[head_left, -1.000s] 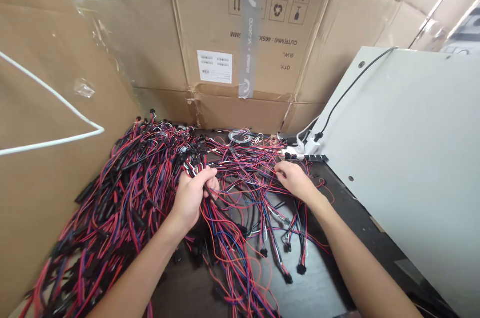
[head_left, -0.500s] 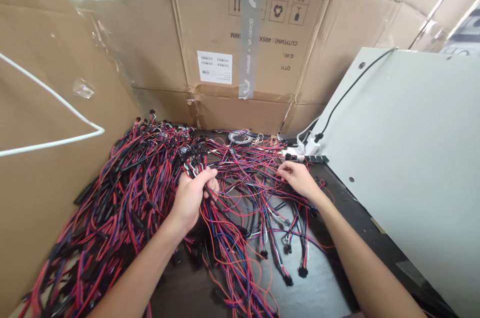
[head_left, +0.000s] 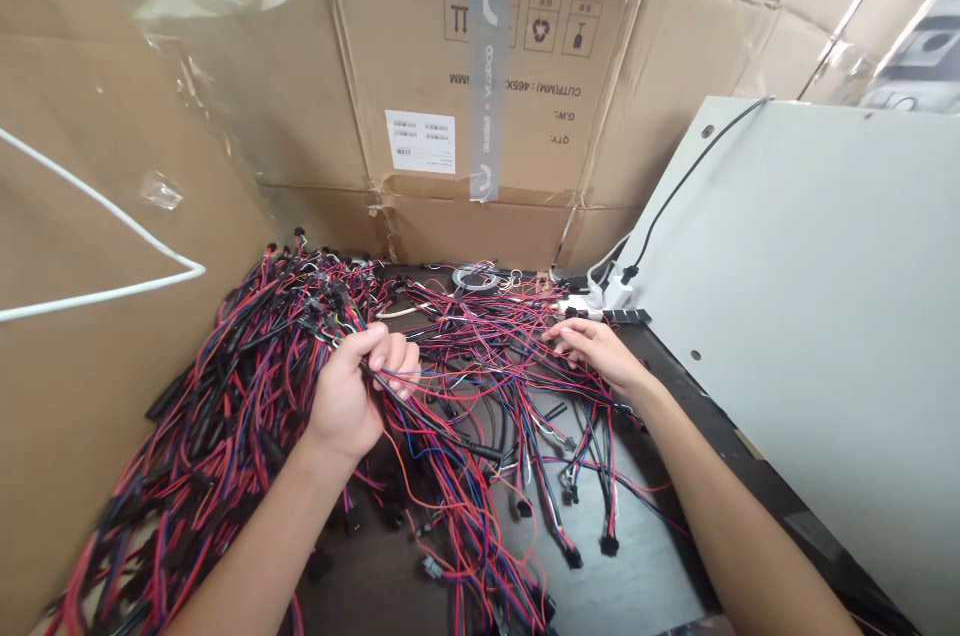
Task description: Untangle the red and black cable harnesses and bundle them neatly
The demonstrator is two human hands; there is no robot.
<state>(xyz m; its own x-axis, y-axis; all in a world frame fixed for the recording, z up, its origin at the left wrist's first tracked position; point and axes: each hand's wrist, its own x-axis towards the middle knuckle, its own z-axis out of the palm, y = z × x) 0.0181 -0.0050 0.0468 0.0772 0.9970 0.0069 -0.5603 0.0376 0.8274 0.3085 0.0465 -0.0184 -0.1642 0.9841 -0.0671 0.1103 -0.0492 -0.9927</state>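
My left hand (head_left: 364,391) is closed round a bundle of thin red, blue and black wires. Black connectors (head_left: 330,306) stick out beyond its thumb side, towards the big heap. Below the fist, the bundle's wires (head_left: 465,476) hang down and spread over the dark surface. My right hand (head_left: 596,353) hovers low over the right end of the loose wires (head_left: 487,346), its fingers stretched and slightly apart. Nothing shows clearly in its fingers. Wire ends with black connectors (head_left: 610,544) lie below that hand.
On the left a large heap of wire harnesses (head_left: 225,396) leans against a cardboard panel (head_left: 112,166). A cardboard wall (head_left: 420,36) closes the back. A tape roll (head_left: 476,278), a white plug (head_left: 616,292) and a pale panel (head_left: 810,296) stand behind and to the right.
My left hand has moved left with the wire bundle, whose connector end now tips further left. The fingers of my right hand have gone from a pinch to loosely stretched. The view has shifted slightly.
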